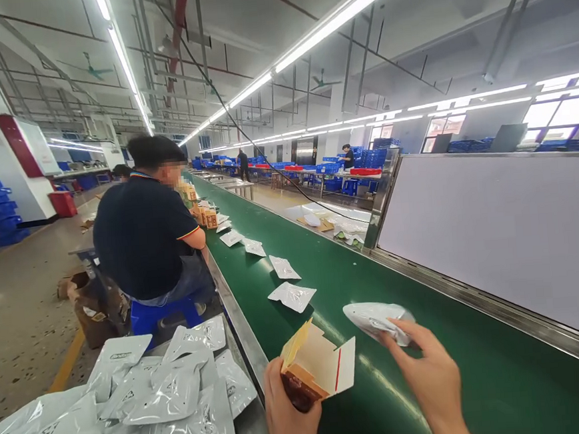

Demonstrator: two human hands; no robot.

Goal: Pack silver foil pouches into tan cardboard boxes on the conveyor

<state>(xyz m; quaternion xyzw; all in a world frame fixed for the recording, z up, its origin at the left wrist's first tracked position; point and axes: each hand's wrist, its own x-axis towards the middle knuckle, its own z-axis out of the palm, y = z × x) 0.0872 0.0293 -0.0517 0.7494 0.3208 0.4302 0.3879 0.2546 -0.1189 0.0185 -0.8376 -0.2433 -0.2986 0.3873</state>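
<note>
My left hand (291, 411) is wrapped round a small open carton (307, 376), brown outside and pale inside, its flaps spread. To the right of it, my right hand (426, 360) pinches a white sealed pouch (372, 316) above the green conveyor belt (333, 267). Carton and pouch are apart. Several similar pouches lie in a line on the belt, the nearest one (294, 297) just beyond the carton. At the lower left, a heap of white pouches (167, 387) rests beside the belt.
A person in a dark shirt (140, 235) sits on a blue stool (164, 314) at the belt's left side, near brown cartons (205, 215). A metal rail (476, 292) and a white panel (495, 227) border the belt on the right.
</note>
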